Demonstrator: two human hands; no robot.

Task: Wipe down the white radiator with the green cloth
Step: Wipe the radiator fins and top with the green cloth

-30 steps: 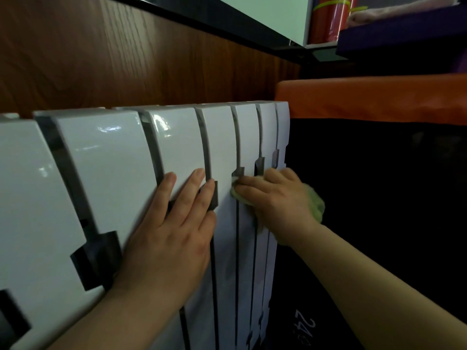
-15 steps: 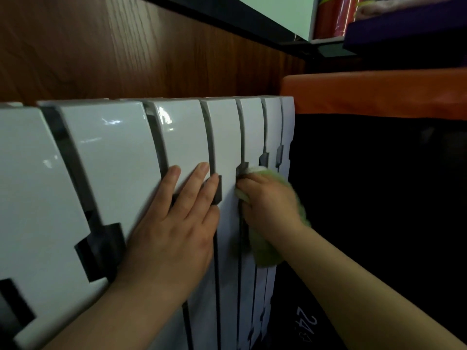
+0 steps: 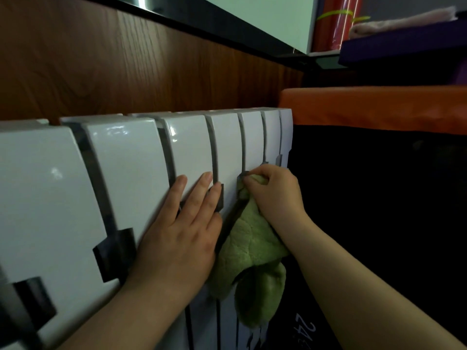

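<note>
The right hand (image 3: 276, 192) pinches the green cloth (image 3: 249, 251) at a gap near the radiator's (image 3: 131, 157) far right end. The left hand (image 3: 180, 231) lies flat, fingers straight. Push cloth into the gap and rub slowly.

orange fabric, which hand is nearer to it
Right. The right hand, gripping the green cloth, is below-left of the orange fabric; the left hand rests farther left on the radiator.

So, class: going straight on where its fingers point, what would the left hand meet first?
The left hand lies flat on the radiator, fingers pointing up its face. Probably only more white radiator up to its top edge, then the wooden panel behind, though depth is unclear.
</note>
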